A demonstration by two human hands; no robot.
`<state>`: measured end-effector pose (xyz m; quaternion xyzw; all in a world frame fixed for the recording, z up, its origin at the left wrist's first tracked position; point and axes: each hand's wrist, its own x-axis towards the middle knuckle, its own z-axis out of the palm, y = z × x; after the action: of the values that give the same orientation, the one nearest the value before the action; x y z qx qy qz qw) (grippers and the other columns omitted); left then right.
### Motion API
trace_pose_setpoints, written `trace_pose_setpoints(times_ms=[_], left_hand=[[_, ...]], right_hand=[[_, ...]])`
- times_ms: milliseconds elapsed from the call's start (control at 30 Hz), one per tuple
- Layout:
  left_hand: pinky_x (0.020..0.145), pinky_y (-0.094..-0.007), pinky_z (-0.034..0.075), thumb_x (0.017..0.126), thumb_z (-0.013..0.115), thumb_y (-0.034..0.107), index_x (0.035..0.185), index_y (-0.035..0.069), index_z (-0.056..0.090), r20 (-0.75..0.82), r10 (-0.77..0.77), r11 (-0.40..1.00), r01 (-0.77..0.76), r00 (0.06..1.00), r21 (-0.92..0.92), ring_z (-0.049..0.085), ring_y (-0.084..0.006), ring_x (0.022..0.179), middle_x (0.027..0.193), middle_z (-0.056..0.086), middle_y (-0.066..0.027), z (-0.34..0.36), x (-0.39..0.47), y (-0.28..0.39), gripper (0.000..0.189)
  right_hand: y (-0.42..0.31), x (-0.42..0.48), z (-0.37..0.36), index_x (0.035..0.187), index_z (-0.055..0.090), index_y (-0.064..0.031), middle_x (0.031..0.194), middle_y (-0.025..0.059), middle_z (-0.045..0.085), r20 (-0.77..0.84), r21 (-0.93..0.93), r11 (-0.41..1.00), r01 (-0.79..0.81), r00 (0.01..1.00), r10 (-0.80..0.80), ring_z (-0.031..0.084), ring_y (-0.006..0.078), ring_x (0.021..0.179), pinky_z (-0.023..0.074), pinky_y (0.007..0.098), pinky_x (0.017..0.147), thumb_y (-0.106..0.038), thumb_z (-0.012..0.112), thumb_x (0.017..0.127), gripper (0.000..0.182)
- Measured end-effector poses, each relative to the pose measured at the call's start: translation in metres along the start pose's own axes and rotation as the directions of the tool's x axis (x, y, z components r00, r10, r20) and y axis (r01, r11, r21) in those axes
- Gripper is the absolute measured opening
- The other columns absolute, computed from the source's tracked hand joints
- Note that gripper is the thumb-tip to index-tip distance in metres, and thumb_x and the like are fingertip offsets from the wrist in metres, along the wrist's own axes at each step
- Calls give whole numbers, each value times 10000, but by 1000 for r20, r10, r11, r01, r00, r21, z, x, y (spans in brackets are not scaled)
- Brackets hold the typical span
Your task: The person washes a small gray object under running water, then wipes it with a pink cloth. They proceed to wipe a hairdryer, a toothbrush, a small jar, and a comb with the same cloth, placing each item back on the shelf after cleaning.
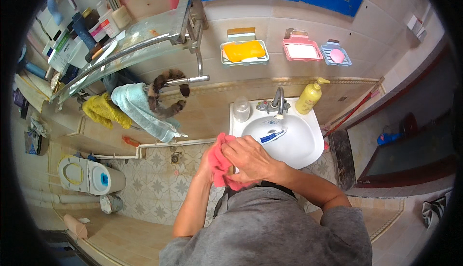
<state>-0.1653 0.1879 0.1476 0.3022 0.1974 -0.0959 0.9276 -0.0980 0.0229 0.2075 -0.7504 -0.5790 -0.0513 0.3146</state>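
A red cloth (220, 161) is bunched between my two hands, just left of the washbasin's front edge. My left hand (207, 163) grips it from the far side, its fingers mostly hidden by the cloth. Over the cloth's right side my right hand (249, 157) is curled, fingers bent onto it. In the white washbasin (307, 146) lies a blue and white toothpaste tube (272, 137). Behind the bowl stands a chrome faucet (279, 103), with a clear cup (241, 110) to its left and a yellow pump bottle (308, 96) to its right.
Soap dishes hold a yellow-orange bar (244, 51), a white bar (301, 51) and a pink bar (337, 56). A glass shelf (144, 54) crowded with bottles juts out at upper left. Towels, one light blue (144, 110), one yellow (105, 110), hang below. A toilet (108, 179) stands at left.
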Motion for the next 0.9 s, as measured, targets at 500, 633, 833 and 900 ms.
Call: trace_pose_setpoints(times_ms=[500, 633, 833, 900], left_hand=[[717, -306, 532, 1014, 439, 313, 1092, 109, 563, -19, 6, 1000, -6, 1000, -2, 614, -167, 879, 994, 616, -25, 37, 5, -49, 251], [695, -259, 504, 988, 515, 353, 1013, 123, 602, -53, -96, 987, 102, 994, 126, 584, -136, 813, 915, 594, -1, 79, 6, -57, 248], [760, -279, 514, 999, 476, 306, 1057, 89, 587, -65, -278, 960, 275, 958, -47, 598, -157, 879, 970, 602, -40, 87, 35, -88, 251], [791, -295, 515, 996, 478, 304, 1096, 79, 573, -5, -329, 939, 326, 944, -110, 598, -170, 913, 1014, 599, -53, 92, 40, -96, 263]], right_hand=[[-2, -41, -37, 1284, 470, -46, 1181, 148, 520, -58, 118, 968, -223, 971, 231, 546, 333, 1043, 454, 425, 875, -317, 797, 695, 726], [5, -70, -16, 1147, 504, -4, 1073, 164, 544, -252, 198, 955, -223, 930, 269, 581, 326, 944, 496, 399, 792, -280, 816, 676, 629], [27, -100, -10, 1139, 489, 19, 1036, 182, 557, -468, 198, 942, -272, 818, 335, 585, 324, 916, 495, 393, 798, -230, 836, 631, 664], [38, -114, -5, 1160, 473, 8, 1074, 193, 541, -493, 178, 923, -340, 782, 383, 564, 350, 977, 478, 420, 842, -203, 835, 639, 669]])
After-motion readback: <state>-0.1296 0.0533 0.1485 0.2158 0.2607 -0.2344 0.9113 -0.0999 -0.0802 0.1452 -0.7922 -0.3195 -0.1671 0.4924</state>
